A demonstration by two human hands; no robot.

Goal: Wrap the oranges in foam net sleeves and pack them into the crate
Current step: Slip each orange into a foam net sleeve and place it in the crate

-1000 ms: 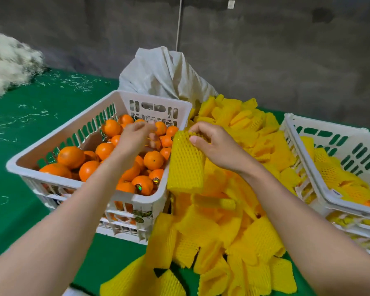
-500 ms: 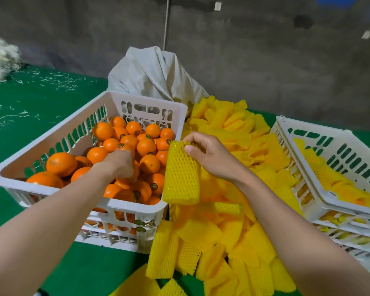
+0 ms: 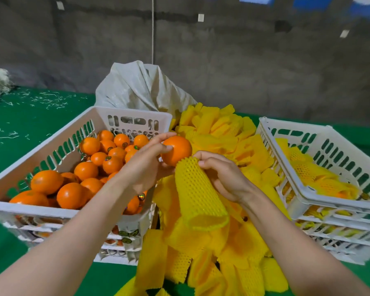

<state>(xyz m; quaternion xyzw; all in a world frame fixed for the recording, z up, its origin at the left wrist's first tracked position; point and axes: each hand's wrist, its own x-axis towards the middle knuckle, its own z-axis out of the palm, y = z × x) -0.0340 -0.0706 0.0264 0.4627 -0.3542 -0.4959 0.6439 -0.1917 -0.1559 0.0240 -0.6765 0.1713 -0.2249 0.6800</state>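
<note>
Green bench [image 3: 26,124] carries it all. The left hand [image 3: 145,165] curls round an orange [image 3: 176,150], held against the top end of a foam sleeve [image 3: 199,193], which the right hand [image 3: 224,178] pinches there, seemingly to slip it in. At right, the crate [image 3: 295,122] sits part filled.

Green table [image 3: 19,118]: L crate stack [image 3: 51,213], R stack [image 3: 329,213], sleeve pile [image 3: 233,263], sack [image 3: 137,88], shreds [image 3: 51,103].

A rough grey concrete wall [image 3: 244,60] fills the background, a thin cord [image 3: 152,28] hanging down it. The green table [image 3: 30,120] is littered with white shreds [image 3: 51,102].
</note>
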